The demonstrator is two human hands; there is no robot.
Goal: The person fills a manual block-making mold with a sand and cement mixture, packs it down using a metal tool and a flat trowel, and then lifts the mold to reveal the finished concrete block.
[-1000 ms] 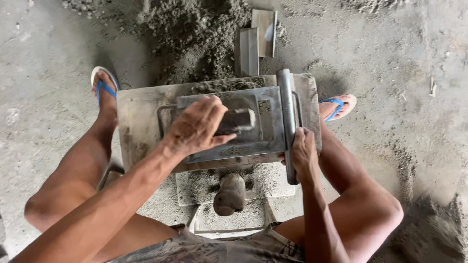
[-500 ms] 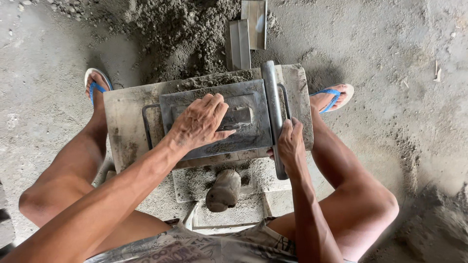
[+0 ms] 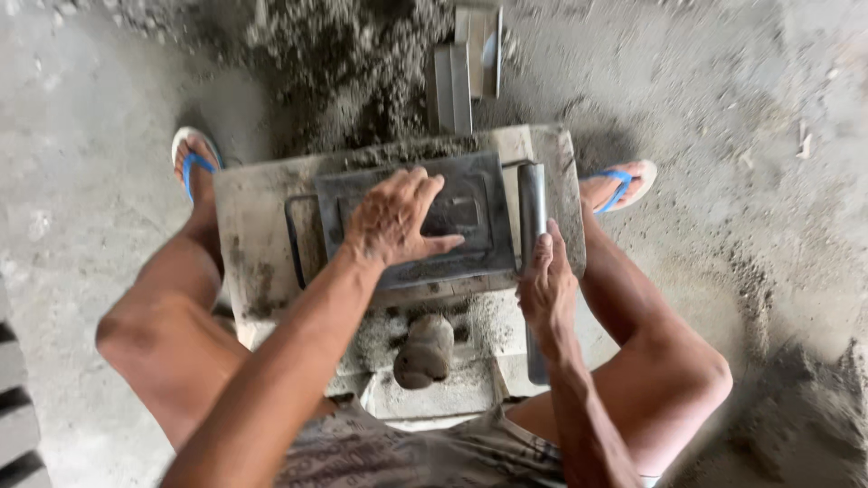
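- Since the earlier frames, the left hand (image 3: 393,221) has slid a little toward the left of the dark metal mould lid (image 3: 411,226) and now lies spread flat on it, while the whole press sits slightly lower and more to the right in the view.
- Its grip is wide: the fingers are fanned out and the palm presses down on the lid, closing around nothing.
- Over on the other side, the right hand (image 3: 545,285) has stayed on the long steel lever bar (image 3: 532,212) that runs along the right edge of the lid.
- That hand's grip is narrow, with the fingers wrapped around the bar near its middle.
- Under the lid sits the block mould box (image 3: 258,235), grey and smeared with cement; it fills the middle of the view between the person's knees.
- A rounded, cement-caked knob (image 3: 423,351) juts from the near side of the press, just below the lid and between the two forearms.
- Both feet wear blue-strapped sandals: the left sandal (image 3: 192,155) is beside the box's far left corner, the right sandal (image 3: 624,185) just beside its right edge.
- Damp cement mix (image 3: 353,63) is heaped on the concrete floor (image 3: 741,117) beyond the box, with a grey metal frame piece (image 3: 470,63) lying at its edge.
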